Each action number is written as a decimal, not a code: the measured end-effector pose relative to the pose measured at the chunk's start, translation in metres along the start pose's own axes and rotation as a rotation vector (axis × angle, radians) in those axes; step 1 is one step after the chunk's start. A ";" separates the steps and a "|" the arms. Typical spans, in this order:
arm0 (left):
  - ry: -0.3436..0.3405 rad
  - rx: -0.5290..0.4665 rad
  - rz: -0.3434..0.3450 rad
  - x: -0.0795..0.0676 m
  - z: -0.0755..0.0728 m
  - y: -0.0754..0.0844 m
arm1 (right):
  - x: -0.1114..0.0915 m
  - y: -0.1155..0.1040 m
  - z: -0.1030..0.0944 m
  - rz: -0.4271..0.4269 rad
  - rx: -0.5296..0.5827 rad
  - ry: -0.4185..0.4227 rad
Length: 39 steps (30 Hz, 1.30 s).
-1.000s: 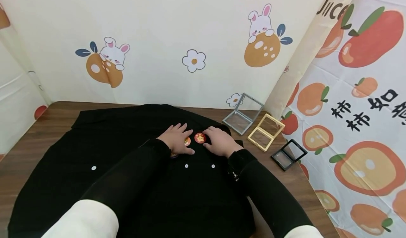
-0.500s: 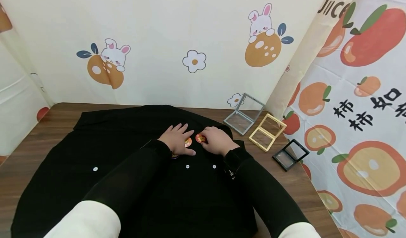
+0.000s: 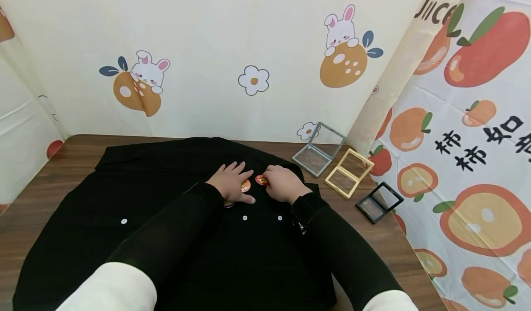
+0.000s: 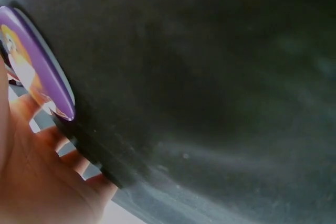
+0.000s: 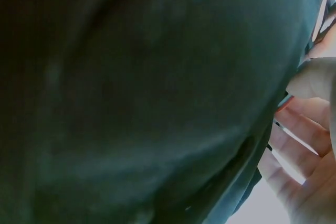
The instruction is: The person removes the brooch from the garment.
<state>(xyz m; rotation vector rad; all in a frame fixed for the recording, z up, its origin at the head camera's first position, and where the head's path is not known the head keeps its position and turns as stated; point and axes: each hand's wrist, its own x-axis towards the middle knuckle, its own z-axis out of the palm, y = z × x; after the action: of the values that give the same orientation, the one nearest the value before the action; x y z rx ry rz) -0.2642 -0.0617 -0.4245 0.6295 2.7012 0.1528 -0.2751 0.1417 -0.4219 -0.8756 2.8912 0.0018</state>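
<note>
A black shirt with small white buttons lies spread on the table. My left hand rests on it with fingers spread, partly covering an orange-red round badge. Beneath that palm sits a purple-rimmed round badge, clear in the left wrist view and just a sliver in the head view. At the right, my right hand pinches the edge of a red round badge between thumb and finger. Only a thin red edge of that badge shows in the right wrist view.
To the right of the shirt stand three opened, hinged square cases: grey, yellow and black. The wooden table meets a patterned wall behind and a fruit-print curtain at the right.
My right thumb and finger have closed on the red badge's edge, and the badge now looks tilted and more covered. My left hand stays in place.
</note>
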 end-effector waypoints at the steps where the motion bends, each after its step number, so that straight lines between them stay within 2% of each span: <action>1: 0.001 0.004 0.000 0.000 0.000 0.000 | 0.000 0.001 0.001 -0.002 0.002 0.002; 16: 0.007 0.014 0.011 0.000 -0.001 0.002 | -0.005 0.006 0.002 -0.021 0.022 0.070; 22: 0.041 0.046 0.049 0.000 -0.002 0.003 | -0.006 0.006 -0.001 0.007 0.113 0.092; 29: 0.071 0.012 0.084 0.000 -0.005 0.000 | -0.003 0.012 -0.002 0.037 0.205 0.135; 32: 0.071 -0.001 0.094 -0.001 -0.006 -0.001 | -0.001 0.015 0.000 0.052 0.243 0.136; 39: 0.077 -0.017 0.100 0.003 -0.004 -0.004 | -0.001 0.017 0.001 0.122 0.410 0.114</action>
<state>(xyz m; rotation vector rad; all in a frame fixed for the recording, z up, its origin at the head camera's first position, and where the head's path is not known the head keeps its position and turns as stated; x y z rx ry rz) -0.2697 -0.0637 -0.4220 0.7685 2.7399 0.2296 -0.2835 0.1563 -0.4230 -0.6413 2.8783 -0.6225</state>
